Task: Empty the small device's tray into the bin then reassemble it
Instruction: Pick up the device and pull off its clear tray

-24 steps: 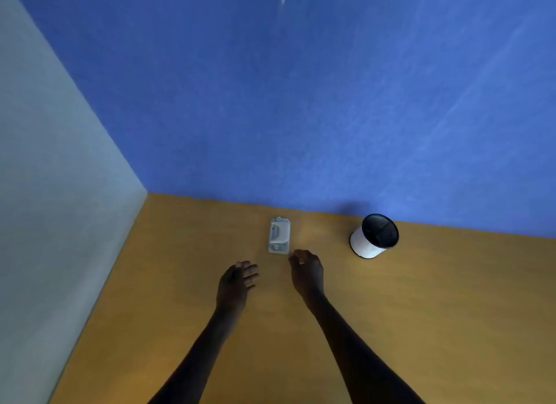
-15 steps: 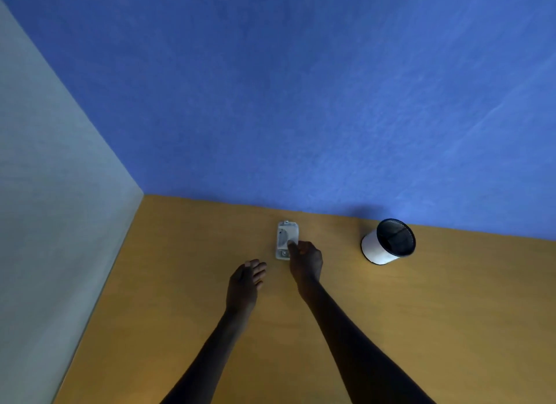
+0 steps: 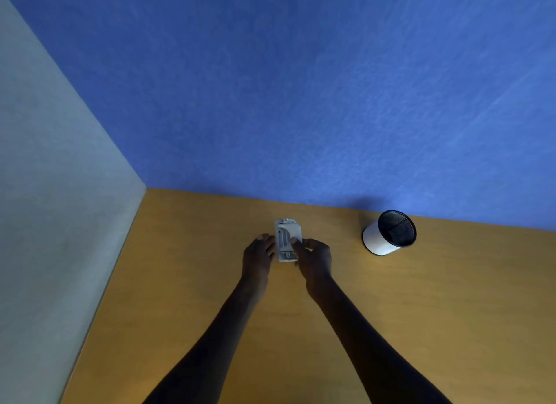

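Note:
A small grey device lies flat on the wooden table, its long side pointing away from me. My right hand rests on its near right part, fingertips on top of it. My left hand lies against the device's left side, fingers spread. The device's tray is not visible as a separate part. A small white bin with a black mesh liner stands to the right, near the back wall, and its inside looks dark.
A blue wall runs along the table's back edge. A pale grey wall closes off the left side.
My left hand has slid forward up to the device's left side. My right hand has settled further onto the device, which has stayed in place.

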`<state>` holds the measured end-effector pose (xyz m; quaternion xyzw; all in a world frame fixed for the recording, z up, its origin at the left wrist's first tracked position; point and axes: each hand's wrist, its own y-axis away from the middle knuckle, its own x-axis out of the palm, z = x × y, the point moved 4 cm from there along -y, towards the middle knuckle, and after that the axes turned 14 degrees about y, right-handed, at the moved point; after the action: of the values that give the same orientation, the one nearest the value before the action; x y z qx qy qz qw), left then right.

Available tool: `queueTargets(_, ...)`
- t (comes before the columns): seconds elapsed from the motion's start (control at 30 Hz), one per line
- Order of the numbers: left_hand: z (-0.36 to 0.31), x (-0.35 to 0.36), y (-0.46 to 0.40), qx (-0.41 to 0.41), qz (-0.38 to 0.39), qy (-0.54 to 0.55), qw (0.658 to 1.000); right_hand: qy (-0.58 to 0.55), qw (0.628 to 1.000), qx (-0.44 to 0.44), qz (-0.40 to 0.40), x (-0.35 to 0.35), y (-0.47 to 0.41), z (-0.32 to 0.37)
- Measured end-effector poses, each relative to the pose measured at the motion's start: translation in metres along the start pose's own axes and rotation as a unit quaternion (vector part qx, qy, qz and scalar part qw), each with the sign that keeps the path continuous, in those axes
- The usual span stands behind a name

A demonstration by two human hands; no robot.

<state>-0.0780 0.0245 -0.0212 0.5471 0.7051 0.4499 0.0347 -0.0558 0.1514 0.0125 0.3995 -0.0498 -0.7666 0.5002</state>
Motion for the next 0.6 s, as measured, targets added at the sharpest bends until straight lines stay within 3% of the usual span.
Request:
queueTargets(0.3,-0.013,0.024,0.039,-0.063,0.049,0.104,0.991,0.012,0.997,-0.072,0.013,-0.035,0.049,0.008)
queueTargets(0.6,0.000,0.035,0.065,-0.095,0.084,0.136,0.983,0.020,0.998,-0.060,-0.004,-0.059,0.068,0.002)
